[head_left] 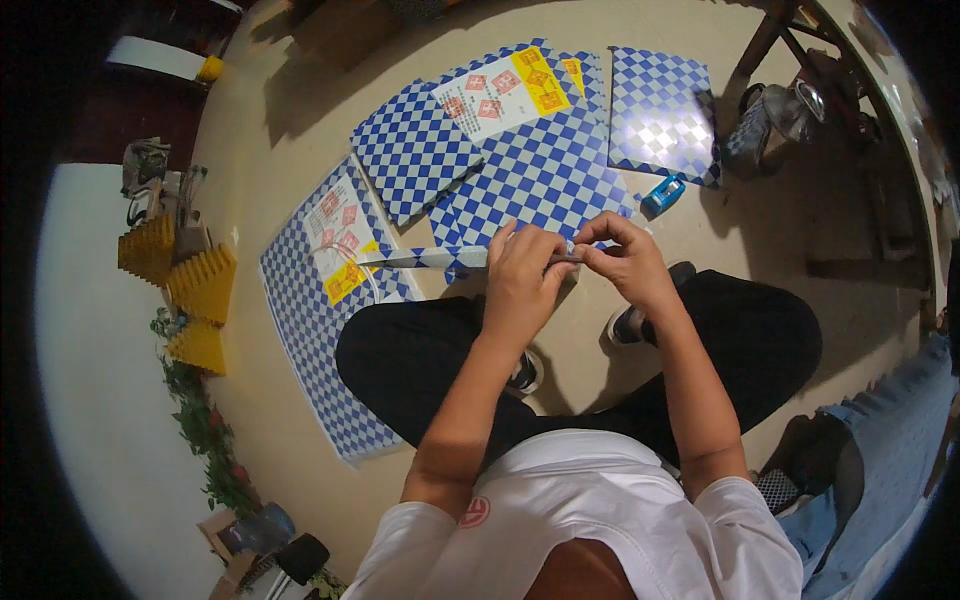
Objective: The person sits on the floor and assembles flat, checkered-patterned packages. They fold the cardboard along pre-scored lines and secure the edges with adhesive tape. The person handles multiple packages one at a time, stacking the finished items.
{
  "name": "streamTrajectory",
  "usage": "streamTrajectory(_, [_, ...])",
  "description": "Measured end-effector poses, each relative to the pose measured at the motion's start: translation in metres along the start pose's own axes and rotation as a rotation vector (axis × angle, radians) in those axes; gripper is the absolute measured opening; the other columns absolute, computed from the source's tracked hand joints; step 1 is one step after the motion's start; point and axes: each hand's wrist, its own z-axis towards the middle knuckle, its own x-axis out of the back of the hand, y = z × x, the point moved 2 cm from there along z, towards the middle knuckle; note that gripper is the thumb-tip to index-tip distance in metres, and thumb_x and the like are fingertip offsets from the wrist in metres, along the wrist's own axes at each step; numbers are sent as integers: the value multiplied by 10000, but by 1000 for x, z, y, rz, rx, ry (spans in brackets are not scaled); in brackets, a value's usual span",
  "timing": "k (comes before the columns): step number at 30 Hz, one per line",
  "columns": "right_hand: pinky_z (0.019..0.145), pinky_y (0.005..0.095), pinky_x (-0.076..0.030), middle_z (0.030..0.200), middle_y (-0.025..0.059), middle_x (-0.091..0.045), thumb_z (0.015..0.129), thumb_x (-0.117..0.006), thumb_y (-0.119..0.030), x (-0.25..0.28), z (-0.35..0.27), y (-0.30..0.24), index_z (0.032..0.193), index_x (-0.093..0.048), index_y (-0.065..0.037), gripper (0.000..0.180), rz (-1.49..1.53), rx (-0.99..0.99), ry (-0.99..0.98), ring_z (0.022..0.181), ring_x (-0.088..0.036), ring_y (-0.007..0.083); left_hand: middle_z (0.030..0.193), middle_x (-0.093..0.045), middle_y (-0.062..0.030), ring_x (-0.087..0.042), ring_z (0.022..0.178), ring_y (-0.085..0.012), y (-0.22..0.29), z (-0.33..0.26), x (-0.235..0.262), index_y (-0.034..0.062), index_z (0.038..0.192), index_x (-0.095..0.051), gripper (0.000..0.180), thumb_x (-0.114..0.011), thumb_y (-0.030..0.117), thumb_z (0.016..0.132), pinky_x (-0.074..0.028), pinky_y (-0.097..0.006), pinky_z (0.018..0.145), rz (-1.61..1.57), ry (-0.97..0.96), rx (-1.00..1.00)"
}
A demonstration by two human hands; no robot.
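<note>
My left hand (524, 272) is closed around a long narrow strip (425, 257) with a blue-and-white checked face, seen nearly edge-on. The strip runs out to the left of that hand, over the sheets on the floor. My right hand (628, 262) pinches its right end, fingertips almost touching the left hand. Below and beyond the strip lie blue-and-white checked sheets (540, 180). One bears a white and yellow printed label (505, 95). To the left, a larger checked sheet (310, 330) carries a similar label (342, 245).
A separate checked panel (662, 110) reflects light at the far right. Near its lower edge lies a small blue object (662, 196). Yellow stepped pieces (203, 283) and green plants (190, 410) line the left wall. Blue cloth (885, 430) hangs at the right.
</note>
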Motion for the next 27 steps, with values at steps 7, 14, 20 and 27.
streamTrajectory(7, [780, 263, -526, 931, 23, -640, 867, -697, -29, 0, 2, -7, 959, -648, -21, 104, -44, 6, -46, 865, -615, 112, 962, -632, -103, -619, 995, -330, -2, 3, 6, 37, 974, -610, 195, -694, 19, 799, -345, -515, 1140, -140, 16, -71])
streamTrajectory(14, [809, 271, -491, 951, 15, -633, 892, -692, -43, 5, -2, -15, 997, -696, -23, 106, -199, 82, -124, 866, -600, 125, 957, -656, -95, -632, 960, -300, 0, 3, 7, 39, 996, -614, 208, -678, 16, 799, -341, -516, 1137, -81, 18, -59])
streamTrajectory(20, [786, 265, -490, 984, 40, -614, 911, -675, -68, 10, -3, -13, 1005, -696, -15, 110, -169, 123, -157, 876, -596, 124, 1005, -704, -91, -640, 1005, -290, -6, -5, 2, 66, 999, -683, 212, -730, 69, 792, -410, -465, 1054, -36, 118, -111])
streamTrajectory(27, [788, 244, -474, 975, 3, -594, 934, -659, -50, 0, -4, 2, 971, -654, -22, 47, 155, -73, -107, 890, -577, 96, 938, -690, -85, -636, 930, -299, -6, -8, 6, 70, 943, -680, 180, -732, 95, 773, -436, -430, 911, -81, 130, -20])
